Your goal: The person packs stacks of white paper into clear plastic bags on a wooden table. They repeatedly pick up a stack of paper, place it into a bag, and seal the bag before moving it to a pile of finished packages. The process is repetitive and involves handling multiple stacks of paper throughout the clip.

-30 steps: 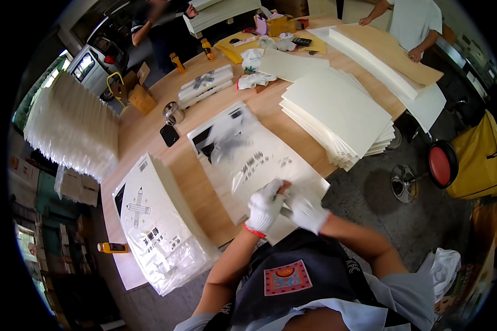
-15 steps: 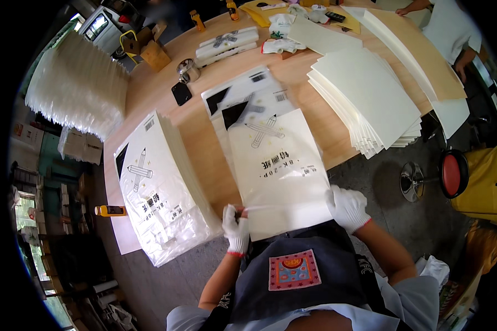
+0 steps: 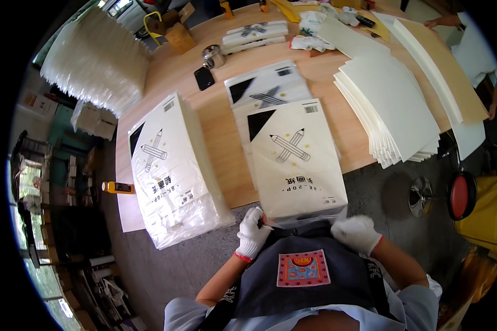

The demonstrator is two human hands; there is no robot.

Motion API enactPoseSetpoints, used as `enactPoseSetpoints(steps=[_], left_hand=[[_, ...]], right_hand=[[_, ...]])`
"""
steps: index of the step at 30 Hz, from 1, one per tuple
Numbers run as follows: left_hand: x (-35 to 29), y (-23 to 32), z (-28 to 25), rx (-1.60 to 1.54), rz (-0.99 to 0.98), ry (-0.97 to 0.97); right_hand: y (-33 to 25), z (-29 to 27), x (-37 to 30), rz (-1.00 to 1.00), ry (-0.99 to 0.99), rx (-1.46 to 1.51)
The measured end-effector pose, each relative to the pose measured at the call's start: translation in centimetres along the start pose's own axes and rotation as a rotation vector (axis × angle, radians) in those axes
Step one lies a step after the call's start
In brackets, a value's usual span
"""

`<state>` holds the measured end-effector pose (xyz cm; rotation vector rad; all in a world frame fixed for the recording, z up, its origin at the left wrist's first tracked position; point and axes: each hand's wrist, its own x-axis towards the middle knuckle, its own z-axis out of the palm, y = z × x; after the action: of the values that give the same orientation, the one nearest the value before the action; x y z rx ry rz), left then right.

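Note:
A stack of white paper lies inside a clear plastic bag (image 3: 298, 185) printed with crossed pencils and a black corner, at the table's near edge. The bag's see-through end hangs toward my apron. My left hand (image 3: 254, 234), in a white knit glove with a red cuff, is closed on the bag's near left corner. Beside the near right corner is my right hand (image 3: 357, 233), gloved alike. Its fingers look curled but are smeared by motion, so its hold is unclear. Flat printed bags (image 3: 270, 85) lie under the filled one and stick out beyond it.
A pile of filled bags (image 3: 171, 171) stands left, beside an orange bottle (image 3: 117, 187). Fanned white sheets (image 3: 386, 105) lie right. Farther off are a phone (image 3: 204, 79), a metal pot (image 3: 212, 56), rolled bags (image 3: 254, 36) and a tall plastic stack (image 3: 94, 60). Another person's hand (image 3: 433, 23) touches boards.
The paper now sits deeper in the bag, and the bag print lies smooth over it. My right hand has moved from the bag's side to its near corner. The whole view has shifted slightly.

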<state>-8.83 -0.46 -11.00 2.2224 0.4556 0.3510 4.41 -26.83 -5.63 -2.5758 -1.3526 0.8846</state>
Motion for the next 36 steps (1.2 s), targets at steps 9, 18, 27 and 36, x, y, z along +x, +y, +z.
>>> enactPoseSetpoints(steps=[9,18,27,36], left_hand=[[0.5,-1.5,0.3,0.203,0.012,0.24],[-8.7,-9.1,0.1,-0.21,-0.526,0.237],[3.8,4.9,-4.4,-0.197,-0.199,0.118],[0.5,-0.4,-24.2,-0.345,-0.052,0.963]], right_hand=[[7.7,9.0,9.7,0.382,0.286,1.793],[6.4,7.4,11.6,0.414,0.277,1.86],[5.2,6.6,12.1,0.194,-0.01,1.531],[-16.8,-4.5,24.1,-0.208,-0.089,1.401]])
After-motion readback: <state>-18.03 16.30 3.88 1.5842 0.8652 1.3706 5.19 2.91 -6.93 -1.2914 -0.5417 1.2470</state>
